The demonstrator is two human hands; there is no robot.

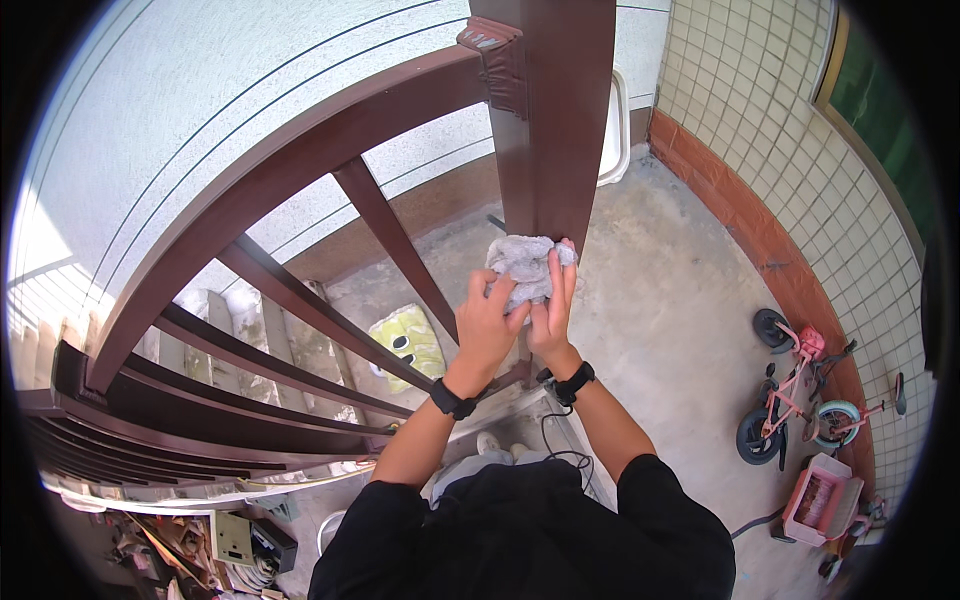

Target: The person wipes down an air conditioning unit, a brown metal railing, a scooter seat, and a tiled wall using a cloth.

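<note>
Head view, looking down a stairwell. Dark brown wooden post [545, 120], upper centre, joins a curved handrail [270, 180] sweeping to the lower left. Against the post's lower end, at frame centre, a crumpled grey cloth [522, 268] is pressed by both hands: left hand [488, 325] closed on its lower edge, right hand [553, 305] flat along its right side, fingers curled over it. The cloth is judged soft, light and easily bunched, best taken by a gathered fold. Pink box [822, 498], lower right, sits open beside a small pink bicycle [790, 385]. Yellow-green packet [408, 345] lies below the railing; no label is legible.
</note>
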